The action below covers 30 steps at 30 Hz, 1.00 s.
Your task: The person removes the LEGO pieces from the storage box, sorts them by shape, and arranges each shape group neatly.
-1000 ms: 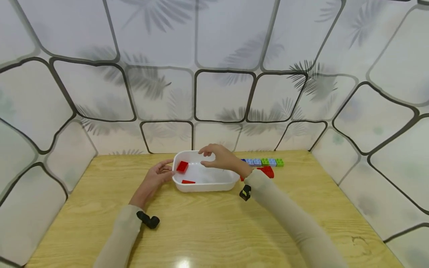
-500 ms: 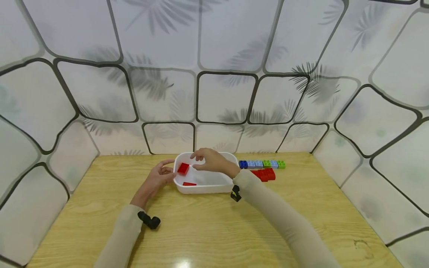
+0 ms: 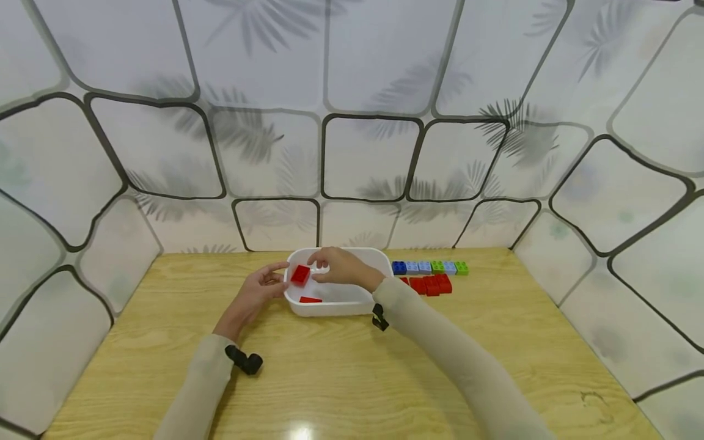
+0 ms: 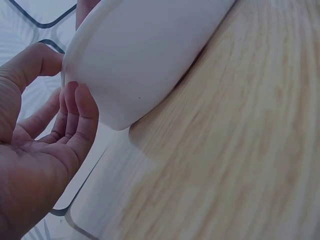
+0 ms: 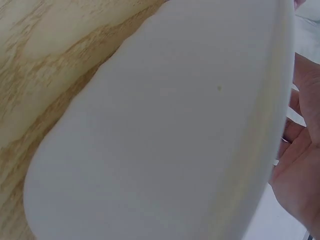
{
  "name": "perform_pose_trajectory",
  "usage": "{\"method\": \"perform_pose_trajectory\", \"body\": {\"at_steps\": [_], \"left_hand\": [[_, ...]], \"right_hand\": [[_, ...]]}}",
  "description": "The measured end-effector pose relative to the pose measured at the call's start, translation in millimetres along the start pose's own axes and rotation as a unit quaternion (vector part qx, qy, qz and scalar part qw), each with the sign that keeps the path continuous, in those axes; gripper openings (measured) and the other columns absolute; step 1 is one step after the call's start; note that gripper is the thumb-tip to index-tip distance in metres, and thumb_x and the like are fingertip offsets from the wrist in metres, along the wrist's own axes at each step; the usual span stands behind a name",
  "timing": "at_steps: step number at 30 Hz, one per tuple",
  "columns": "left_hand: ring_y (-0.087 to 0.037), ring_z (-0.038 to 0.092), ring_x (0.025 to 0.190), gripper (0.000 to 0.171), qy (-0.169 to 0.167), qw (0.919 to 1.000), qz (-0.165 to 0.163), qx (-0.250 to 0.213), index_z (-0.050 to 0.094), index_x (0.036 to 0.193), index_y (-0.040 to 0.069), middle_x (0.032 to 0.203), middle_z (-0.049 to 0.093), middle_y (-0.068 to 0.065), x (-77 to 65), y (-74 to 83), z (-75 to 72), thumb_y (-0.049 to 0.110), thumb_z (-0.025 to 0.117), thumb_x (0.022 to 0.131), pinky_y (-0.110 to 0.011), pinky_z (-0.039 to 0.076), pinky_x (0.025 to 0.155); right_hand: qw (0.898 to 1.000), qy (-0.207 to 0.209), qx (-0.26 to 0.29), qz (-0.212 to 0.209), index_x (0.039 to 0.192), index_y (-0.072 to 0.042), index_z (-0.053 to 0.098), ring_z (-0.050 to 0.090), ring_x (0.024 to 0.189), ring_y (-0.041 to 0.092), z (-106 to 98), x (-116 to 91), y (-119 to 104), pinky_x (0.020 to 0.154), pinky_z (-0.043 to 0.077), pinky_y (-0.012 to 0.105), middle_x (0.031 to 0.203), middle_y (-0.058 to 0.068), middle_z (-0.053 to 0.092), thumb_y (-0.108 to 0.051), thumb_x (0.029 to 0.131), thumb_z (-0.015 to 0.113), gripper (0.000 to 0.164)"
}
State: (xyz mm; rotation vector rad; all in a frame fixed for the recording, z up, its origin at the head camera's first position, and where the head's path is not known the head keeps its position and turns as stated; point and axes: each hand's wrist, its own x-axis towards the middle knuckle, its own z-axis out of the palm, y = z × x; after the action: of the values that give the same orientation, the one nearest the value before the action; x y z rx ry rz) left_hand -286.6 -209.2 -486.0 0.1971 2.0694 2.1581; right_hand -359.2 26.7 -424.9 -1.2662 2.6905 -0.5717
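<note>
A white plastic tub [image 3: 335,309] sits near the back of the table. Its left end is held by my left hand [image 3: 261,288], the thumb at the rim and curled fingers against the outer wall, as the left wrist view of that hand [image 4: 45,135] shows. My right hand [image 3: 343,267] reaches into the tub, thumb and fingers parted with nothing between them. Just left of those fingertips is a red toy brick [image 3: 300,275] at the tub's left end. Another red piece [image 3: 310,300] lies by the front wall. In the right wrist view the tub wall [image 5: 150,125] partly hides the right hand [image 5: 302,160].
Right of the tub runs a row of blue, light blue and green bricks [image 3: 431,267]. Several red bricks [image 3: 433,285] lie in front of that row, partly behind the right sleeve. A patterned fabric wall [image 3: 357,159] borders the wooden table [image 3: 308,373] at the back and sides.
My right hand has moved left and lower into the tub, toward the red brick. More of the brick row and red bricks now shows. The left hand stays on the tub.
</note>
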Motion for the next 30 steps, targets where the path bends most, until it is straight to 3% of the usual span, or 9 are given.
{"method": "perform_pose_trajectory", "body": {"at_steps": [7, 21, 30], "left_hand": [[-0.005, 0.063, 0.084, 0.057, 0.008, 1.0000, 0.000, -0.003, 0.041, 0.150, -0.006, 0.094, 0.064, 0.003, 0.3, -1.6, -0.2, -0.004, 0.061, 0.097, -0.022, 0.058, 0.076], [-0.008, 0.063, 0.092, 0.058, -0.024, 0.9992, -0.004, 0.031, 0.042, 0.151, -0.003, 0.105, 0.064, -0.003, -2.6, 5.1, -6.9, 0.004, 0.065, 0.099, -0.026, 0.058, 0.085], [-0.007, 0.063, 0.091, 0.059, -0.018, 0.9992, -0.008, 0.033, 0.043, 0.150, -0.002, 0.100, 0.064, 0.001, -2.1, 5.6, -7.8, 0.005, 0.068, 0.097, -0.025, 0.057, 0.082]], "right_hand": [[1.000, -0.007, -0.011, 0.015, 0.125, -0.008, 0.070, 0.065, 0.104, 0.023, 1, 12, -7, 0.092, 0.053, 0.033, 0.113, 0.010, 0.070, -0.021, 0.094, 0.073, 0.034], [0.996, -0.026, -0.056, 0.061, 0.127, -0.012, 0.070, 0.064, 0.114, 0.021, 9, 35, -21, 0.098, 0.053, 0.035, 0.123, 0.008, 0.070, -0.028, 0.090, 0.079, 0.042], [0.995, -0.033, -0.077, 0.046, 0.116, -0.015, 0.075, 0.058, 0.093, 0.013, 15, 43, -26, 0.080, 0.048, 0.027, 0.109, -0.001, 0.074, -0.029, 0.086, 0.084, 0.035]]}}
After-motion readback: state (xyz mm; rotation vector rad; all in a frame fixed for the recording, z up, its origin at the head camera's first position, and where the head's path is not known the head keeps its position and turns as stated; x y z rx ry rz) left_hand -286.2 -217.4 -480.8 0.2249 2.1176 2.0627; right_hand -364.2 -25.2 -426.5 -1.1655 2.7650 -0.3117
